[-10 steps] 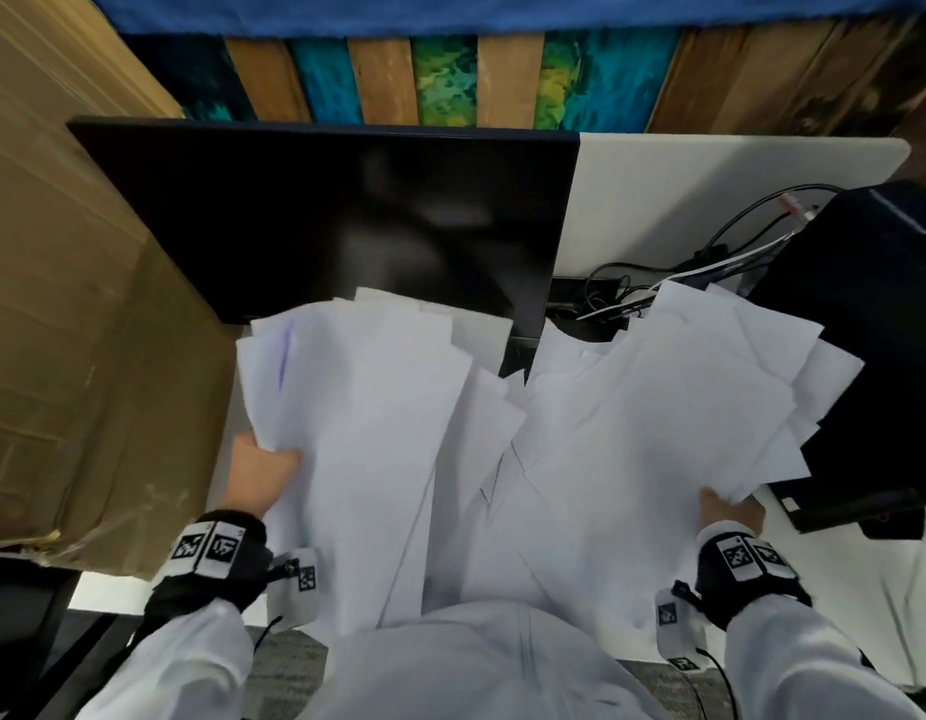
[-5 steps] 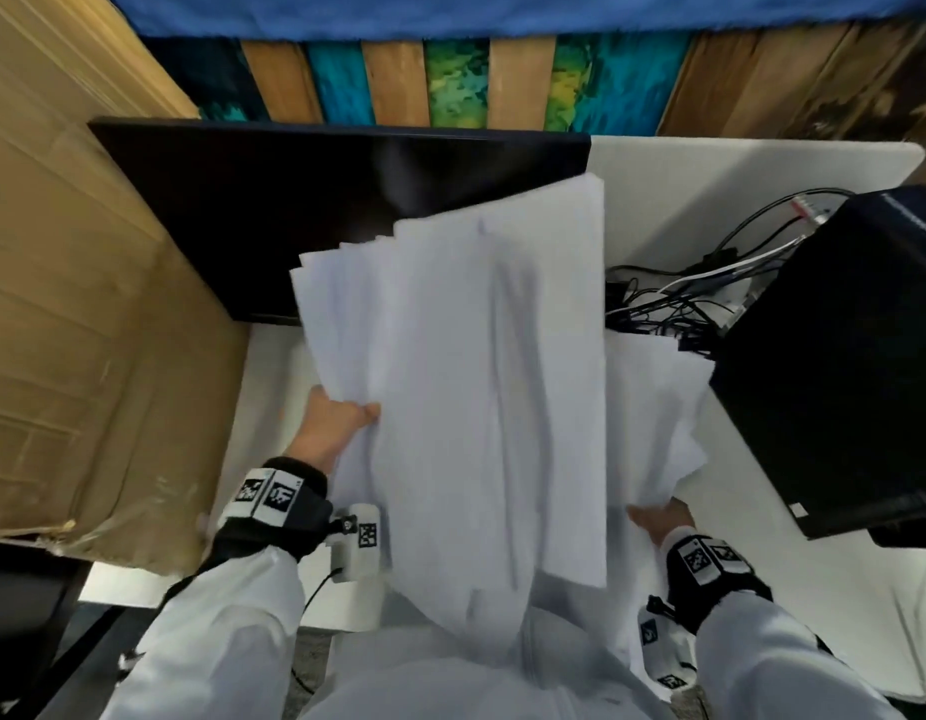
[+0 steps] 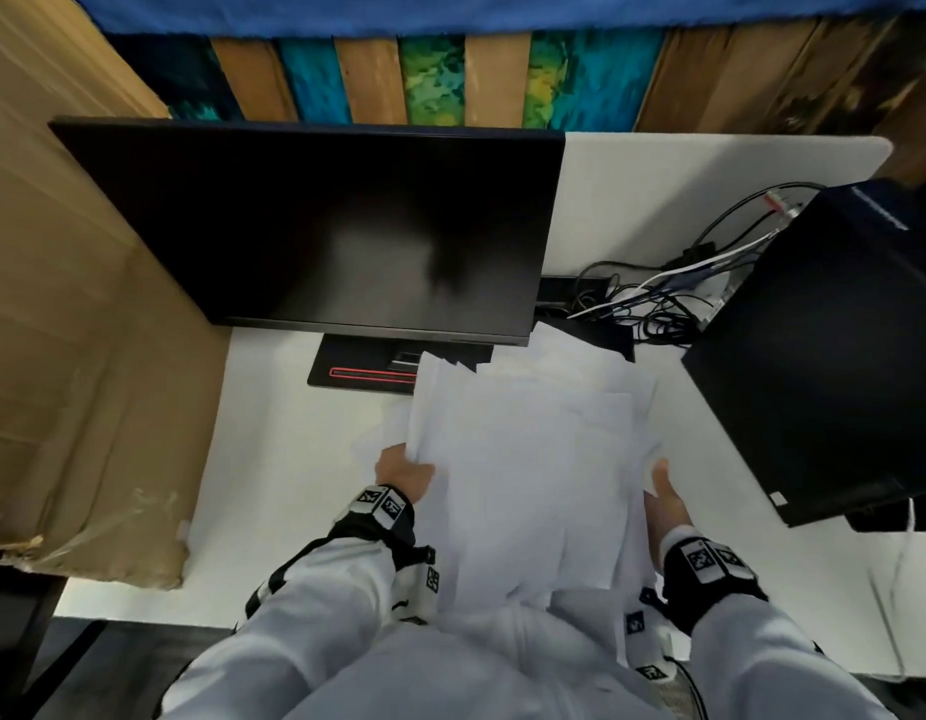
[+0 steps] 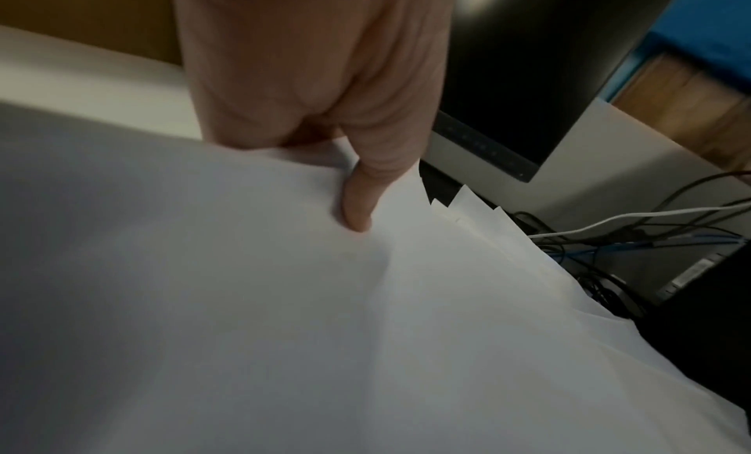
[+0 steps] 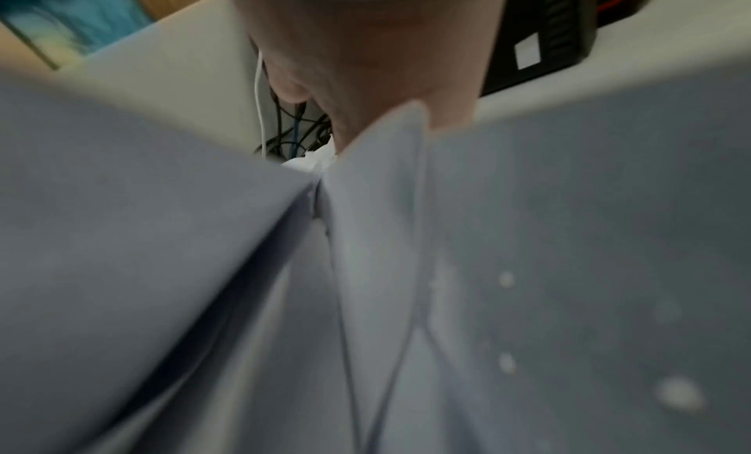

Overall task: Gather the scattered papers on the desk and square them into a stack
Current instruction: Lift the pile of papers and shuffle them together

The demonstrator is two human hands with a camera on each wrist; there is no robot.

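The white papers [image 3: 528, 459] lie as one loose, fanned pile on the white desk [image 3: 274, 459], in front of me and right of centre, with corners sticking out at the far end. My left hand [image 3: 404, 470] grips the pile's left edge. In the left wrist view its thumb [image 4: 357, 210] presses on the top sheet [image 4: 284, 300], and the fingers are hidden below. My right hand [image 3: 663, 491] is at the pile's right edge with the thumb up and free. In the right wrist view, blurred sheets [image 5: 528, 268] hide its fingers.
A black monitor [image 3: 320, 226] stands behind the pile, and the far sheets overlap its base [image 3: 362, 371]. A black computer tower [image 3: 824, 356] is close on the right, with tangled cables [image 3: 658, 293] behind the papers. A large cardboard box [image 3: 61, 330] walls the left side.
My left hand has swung its raised bundle down and to the right onto the sheets at my right hand. The two hands are now closer together, on either side of one pile.
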